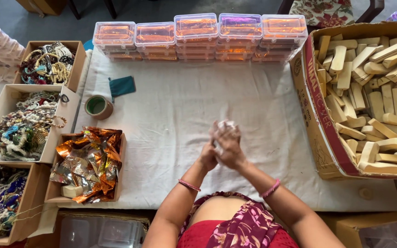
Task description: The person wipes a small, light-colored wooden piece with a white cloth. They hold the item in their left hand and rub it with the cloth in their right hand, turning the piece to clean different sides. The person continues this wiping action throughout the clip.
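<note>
White cloth-covered table (171,115), both hands pressed together at its middle.

Left hand (209,154) and right hand (229,146) clasp a small pale blurred object (226,125); what it is, I cannot tell. Right of them sits a cardboard box of pale wooden blocks (320,133); beyond, stacked clear plastic cases (196,36).

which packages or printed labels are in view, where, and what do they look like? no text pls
Clear plastic boxes: stacked in a row along the table's far edge, rectangular, orange-tinted contents.
Large cardboard carton: right side, open, brown with a red printed band, full of pale wooden blocks.
Small cardboard box: lower left, holds crumpled orange and silver foil wrappers.
Three cardboard trays: far left, filled with beads.
</note>
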